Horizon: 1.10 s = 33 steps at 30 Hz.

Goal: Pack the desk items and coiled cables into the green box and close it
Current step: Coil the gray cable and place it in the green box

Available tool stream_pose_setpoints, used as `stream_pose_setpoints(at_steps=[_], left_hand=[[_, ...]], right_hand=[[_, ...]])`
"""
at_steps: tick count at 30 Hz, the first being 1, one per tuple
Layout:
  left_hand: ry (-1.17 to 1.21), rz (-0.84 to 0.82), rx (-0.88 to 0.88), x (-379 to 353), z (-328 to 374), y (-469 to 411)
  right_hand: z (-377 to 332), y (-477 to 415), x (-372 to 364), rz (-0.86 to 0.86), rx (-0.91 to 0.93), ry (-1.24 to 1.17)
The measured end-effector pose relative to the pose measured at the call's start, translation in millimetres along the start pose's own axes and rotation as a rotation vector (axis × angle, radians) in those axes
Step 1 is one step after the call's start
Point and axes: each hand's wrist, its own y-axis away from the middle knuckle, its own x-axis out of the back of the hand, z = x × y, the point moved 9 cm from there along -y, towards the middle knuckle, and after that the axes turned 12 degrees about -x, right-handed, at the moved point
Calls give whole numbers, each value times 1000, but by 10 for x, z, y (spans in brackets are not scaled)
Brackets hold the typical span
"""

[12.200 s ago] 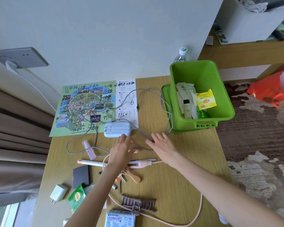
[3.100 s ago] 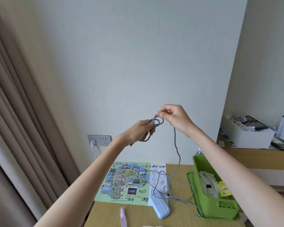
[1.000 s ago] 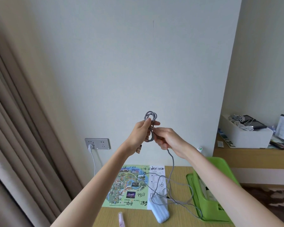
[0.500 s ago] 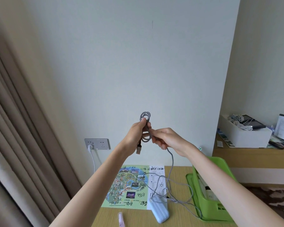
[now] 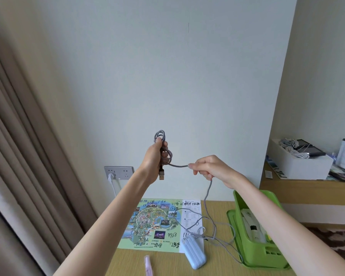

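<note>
My left hand point(image 5: 154, 156) is raised in front of the wall, fist closed around several small loops of a grey braided cable point(image 5: 179, 165); its USB plug dangles below the fist. My right hand point(image 5: 209, 168) pinches the same cable a short way to the right. From there the cable hangs down to the desk and trails in loose curves past a pale blue power bank point(image 5: 194, 254). The green box point(image 5: 265, 255) stands open at the desk's right edge, with tubes and sachets inside.
A colourful map sheet point(image 5: 157, 224) lies flat against the wall side of the wooden desk point(image 5: 167, 263). A pink tube point(image 5: 148, 265) lies near the bottom edge. A wall socket point(image 5: 119, 173) holds a white plug. Curtains hang left; a shelf with a white box point(image 5: 299, 162) is on the right.
My right hand has slid away to the right along the cable, drawing out a short stretch between the hands. The left hand keeps the coil raised in about the same place.
</note>
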Motion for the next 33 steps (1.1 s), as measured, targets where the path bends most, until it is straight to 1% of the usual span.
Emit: stream_pose_setpoints(at_steps=[4,8,10,13,16,20,22,27,29,33], left_hand=[[-282,-72,-127,100,38,-25],[-539,-174,-198,47,27,-1],[-614,-261,-214,-70,11,36],[-715,-434,-223,-293,-35,140],[-678,-542,-176,-450,-79,249],[-552,-550,-90,-498,-73,333],[-527,-557,-60,-499,-61,353],[-508,-657,-12,-608,-110,447],[-484,-642,-11,-614,-94,439],[-419,-545,-50,-564,7,358]], right_hand=[[-109,24,181,9,40,-74],[-287,76,270,-41,131,-270],[-346,78,300,-11,159,-280],[-409,65,307,71,188,-216],[-491,75,288,140,235,-152],[-564,98,323,219,281,-91],[-579,102,349,248,296,-74],[-586,71,302,213,298,-67],[-543,57,317,211,279,-98],[-316,34,290,156,181,-166]])
